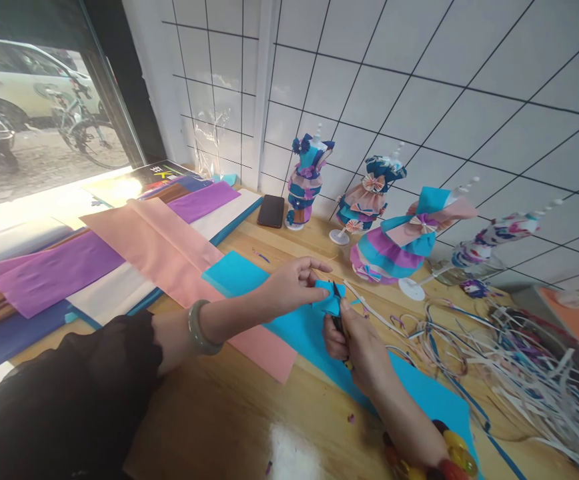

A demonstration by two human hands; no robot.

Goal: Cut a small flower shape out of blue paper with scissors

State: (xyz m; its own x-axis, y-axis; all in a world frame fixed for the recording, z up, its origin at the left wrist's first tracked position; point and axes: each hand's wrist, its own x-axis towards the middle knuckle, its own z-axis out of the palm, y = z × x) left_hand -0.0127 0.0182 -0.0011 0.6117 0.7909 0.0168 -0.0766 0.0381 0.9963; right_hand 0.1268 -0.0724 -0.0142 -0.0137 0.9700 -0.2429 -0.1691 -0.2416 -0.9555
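Between thumb and fingers my left hand [297, 287] pinches a small piece of turquoise paper [325, 301]. My right hand [364, 347] is wrapped round a pair of dark scissors [338, 317], whose blades lie at that piece. Beneath both hands a long turquoise strip [304, 340] runs diagonally across the wooden table. It crosses a wide pink sheet [264, 350]. Whether the blades are apart is hard to make out.
Purple, white and blue sheets [54, 273] lie stacked at the left. Along the tiled wall stand small dress forms in layered paper [304, 187], beside a dark phone [271, 211]. Tangled thin strips [514, 373] heap up at the right, near a grey box [564, 327].
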